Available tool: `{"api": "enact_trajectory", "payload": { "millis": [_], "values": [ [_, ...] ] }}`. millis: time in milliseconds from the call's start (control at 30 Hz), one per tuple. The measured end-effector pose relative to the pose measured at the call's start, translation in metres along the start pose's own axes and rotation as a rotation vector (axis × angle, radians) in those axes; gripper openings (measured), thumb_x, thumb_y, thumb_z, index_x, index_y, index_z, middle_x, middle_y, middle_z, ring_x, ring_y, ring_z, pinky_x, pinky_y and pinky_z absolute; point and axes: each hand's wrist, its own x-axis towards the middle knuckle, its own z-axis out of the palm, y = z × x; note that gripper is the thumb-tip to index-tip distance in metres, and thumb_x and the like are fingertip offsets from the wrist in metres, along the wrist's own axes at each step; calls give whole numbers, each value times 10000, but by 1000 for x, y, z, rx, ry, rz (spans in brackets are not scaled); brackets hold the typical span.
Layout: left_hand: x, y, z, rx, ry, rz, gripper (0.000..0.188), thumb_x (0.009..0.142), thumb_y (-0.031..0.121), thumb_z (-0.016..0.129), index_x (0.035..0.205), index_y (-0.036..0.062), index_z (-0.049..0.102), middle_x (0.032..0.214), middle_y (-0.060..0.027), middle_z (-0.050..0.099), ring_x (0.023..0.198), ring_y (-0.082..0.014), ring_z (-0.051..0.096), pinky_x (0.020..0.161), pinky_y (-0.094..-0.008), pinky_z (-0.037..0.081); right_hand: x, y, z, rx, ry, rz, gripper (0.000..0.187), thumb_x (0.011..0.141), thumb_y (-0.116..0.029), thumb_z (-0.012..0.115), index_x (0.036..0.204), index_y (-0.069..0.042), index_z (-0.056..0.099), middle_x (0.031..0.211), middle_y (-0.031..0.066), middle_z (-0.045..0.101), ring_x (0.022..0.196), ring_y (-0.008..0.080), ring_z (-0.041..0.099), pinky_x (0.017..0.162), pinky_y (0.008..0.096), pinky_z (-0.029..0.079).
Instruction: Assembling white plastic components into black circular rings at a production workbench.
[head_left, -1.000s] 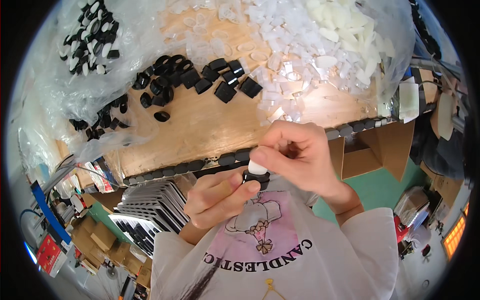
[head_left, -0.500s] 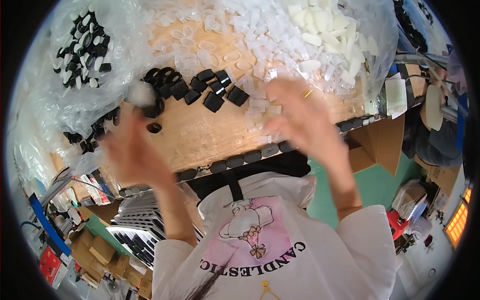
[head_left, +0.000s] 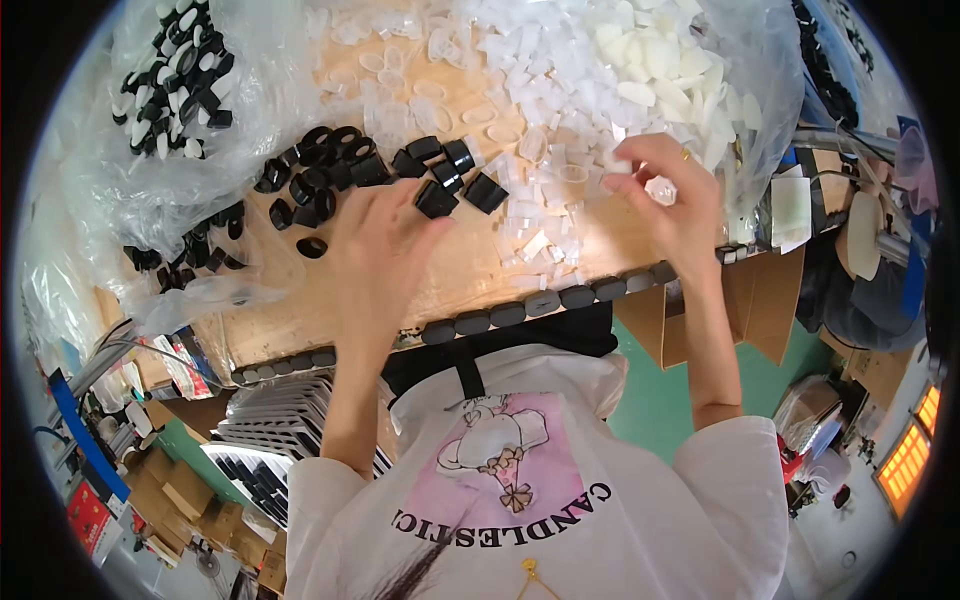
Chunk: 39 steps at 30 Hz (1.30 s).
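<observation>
My left hand [head_left: 385, 235] reaches over the bench from below, fingers apart around a shiny black ring [head_left: 435, 200] that still lies on the wood; they seem to touch its edge. Several more black rings [head_left: 318, 180] lie loosely heaped just beyond and to the left of this hand. To the right, my right hand [head_left: 675, 195] is curled with thumb and forefinger together at the edge of a pile of translucent white pieces [head_left: 545, 85]. A small clear piece [head_left: 660, 190] shows inside its curled fingers; how it is held is partly hidden.
A plastic bag [head_left: 265, 60] at the far left carries black-and-white pieces [head_left: 180, 80]. Pale oval pieces [head_left: 680, 70] are heaped at the far right. Dark oval pads [head_left: 508, 314] line the bench's front edge. An open cardboard box [head_left: 745, 300] stands below on the right.
My left hand has moved right to the black rings, and a blurred pale piece beside it is gone from there. My right hand has shifted right, its fingers now curled.
</observation>
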Motion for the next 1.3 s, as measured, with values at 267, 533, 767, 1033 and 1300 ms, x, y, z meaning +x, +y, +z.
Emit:
{"api": "enact_trajectory", "payload": {
  "millis": [267, 533, 767, 1033, 1300],
  "values": [
    [-13, -9, 12, 3, 40, -1, 366, 726, 33, 788, 1062, 39, 642, 997, -97, 624, 860, -240, 634, 728, -329, 508, -14, -10, 29, 355, -30, 112, 269, 724, 129, 748, 961, 52, 647, 974, 125, 630, 862, 163, 622, 678, 253, 554],
    [-29, -10, -15, -401, -37, -74, 444, 697, -21, 806, 1107, 8, 636, 1028, -95, 677, 868, -175, 663, 786, -287, 523, -34, -37, 45, 400, 35, 18, 245, 703, 134, 739, 918, 46, 662, 994, 134, 620, 882, 193, 613, 716, 307, 548],
    [-66, -7, -4, -1553, -234, -297, 595, 598, 67, 918, 1122, -5, 643, 1108, -165, 689, 1055, -229, 653, 894, -315, 521, -42, -102, 58, 90, 194, -523, 292, 547, 26, 779, 819, -49, 703, 961, 101, 623, 817, 278, 587, 728, 429, 541],
    [-67, 5, -9, -1546, -243, -284, 598, 591, 81, 917, 1122, -36, 668, 1200, -185, 630, 1115, -243, 619, 976, -334, 500, -41, -102, 61, 16, 187, -562, 285, 524, 33, 765, 785, -65, 701, 948, 65, 620, 823, 262, 575, 733, 459, 541],
    [-69, 4, -9, -1516, -240, -245, 592, 577, 72, 919, 1108, -47, 683, 1177, -140, 605, 1083, -221, 616, 981, -322, 503, -41, -104, 58, 25, 141, -550, 262, 530, 34, 756, 764, -63, 694, 925, 56, 612, 836, 263, 567, 752, 468, 538]
  ]
}}
